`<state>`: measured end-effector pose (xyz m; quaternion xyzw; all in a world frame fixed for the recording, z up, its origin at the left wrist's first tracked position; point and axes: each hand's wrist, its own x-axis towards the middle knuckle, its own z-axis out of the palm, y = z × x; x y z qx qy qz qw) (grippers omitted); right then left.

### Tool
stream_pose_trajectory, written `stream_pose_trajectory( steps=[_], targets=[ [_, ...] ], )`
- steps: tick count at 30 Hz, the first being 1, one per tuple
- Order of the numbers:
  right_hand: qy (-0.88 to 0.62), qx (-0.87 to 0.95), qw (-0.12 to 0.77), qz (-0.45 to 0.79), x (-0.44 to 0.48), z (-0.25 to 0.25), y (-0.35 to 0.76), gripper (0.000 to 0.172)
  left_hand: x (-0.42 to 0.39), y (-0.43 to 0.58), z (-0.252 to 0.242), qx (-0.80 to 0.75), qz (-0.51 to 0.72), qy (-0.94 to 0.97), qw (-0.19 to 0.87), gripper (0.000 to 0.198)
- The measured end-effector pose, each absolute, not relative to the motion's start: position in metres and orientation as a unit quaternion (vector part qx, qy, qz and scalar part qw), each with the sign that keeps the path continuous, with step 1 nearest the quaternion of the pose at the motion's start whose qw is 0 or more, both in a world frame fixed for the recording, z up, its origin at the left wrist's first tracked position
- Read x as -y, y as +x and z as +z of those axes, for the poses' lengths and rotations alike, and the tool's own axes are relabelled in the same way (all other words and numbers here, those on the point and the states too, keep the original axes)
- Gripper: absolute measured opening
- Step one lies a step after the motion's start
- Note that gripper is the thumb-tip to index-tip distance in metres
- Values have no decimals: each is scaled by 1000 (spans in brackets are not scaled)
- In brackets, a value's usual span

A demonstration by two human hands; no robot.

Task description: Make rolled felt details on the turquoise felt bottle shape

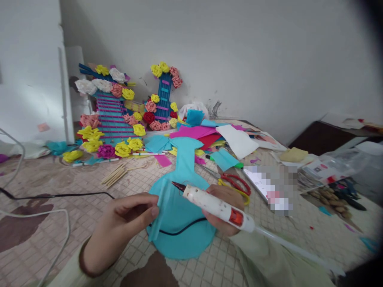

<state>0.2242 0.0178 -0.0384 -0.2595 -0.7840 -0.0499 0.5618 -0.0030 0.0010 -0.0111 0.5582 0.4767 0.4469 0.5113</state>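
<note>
My left hand [125, 225] pinches a narrow turquoise paper strip [160, 211], held upright over a turquoise guitar-shaped cutout [188, 241]. In my right hand [226, 207] is a white hot glue gun [217, 205] with a red switch. Its dark nozzle points left, close to the strip's upper part; whether the two touch I cannot tell. A clear glue stick [296, 247] juts from the gun's back end. The black cord [179, 231] runs across the cutout and passes behind the strip. My right fingers are partly hidden behind the gun.
Two flower-trimmed paper instruments [112, 115] lean at the wall. Scissors [237, 183] lie right of the cutout, near a phone [263, 187]. Wooden sticks [115, 175] rest at the left. Coloured paper sheets [194, 131] pile up behind. A white cable [67, 227] crosses the left side.
</note>
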Motion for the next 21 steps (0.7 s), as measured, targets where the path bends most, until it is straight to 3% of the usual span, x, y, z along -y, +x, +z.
stream_pose_trajectory(
  steps=[21],
  targets=[
    [-334, 792, 506, -68, -9, -16, 220, 18, 0, -2, -6, -475, 431, 584, 499, 12]
  ],
)
